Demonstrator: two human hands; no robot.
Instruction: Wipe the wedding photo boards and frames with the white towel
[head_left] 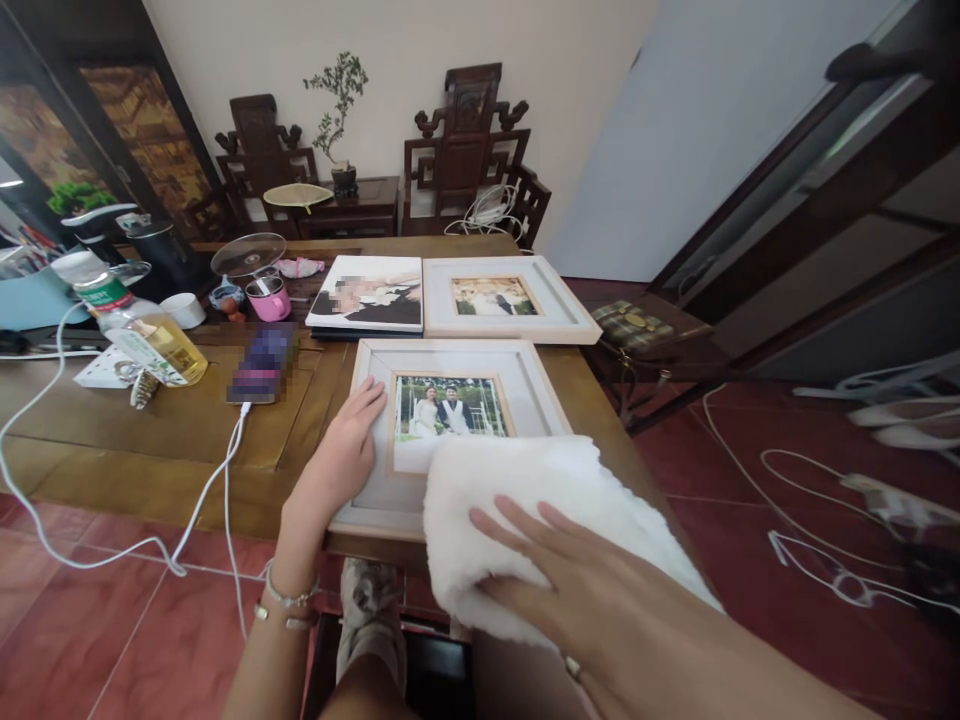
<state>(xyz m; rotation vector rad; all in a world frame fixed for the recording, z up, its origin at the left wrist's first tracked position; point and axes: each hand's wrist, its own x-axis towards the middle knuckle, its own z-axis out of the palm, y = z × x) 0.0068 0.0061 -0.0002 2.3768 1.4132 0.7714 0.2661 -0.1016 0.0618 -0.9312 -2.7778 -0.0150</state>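
A pale wooden picture frame (367, 425) with a wide grey mat and a photo of a couple lies face up near the table's front edge. My left hand (356, 425) holds its left side, fingers over the border and thumb hidden. Across the frame's lower right part spreads a fluffy white cloth (517, 465), covering a corner of the photo. My right hand (547, 560) presses on this cloth, its fingers somewhat spread and the thumb at a fold.
Behind lie a second picture frame (555, 300) and a white-edged photo panel (367, 295). To the left are a phone (262, 362) on a white cable (225, 455), a pink mug (270, 300) and an oil-coloured bottle (142, 325). A plaid bag (634, 330) sits right of the table (315, 400).
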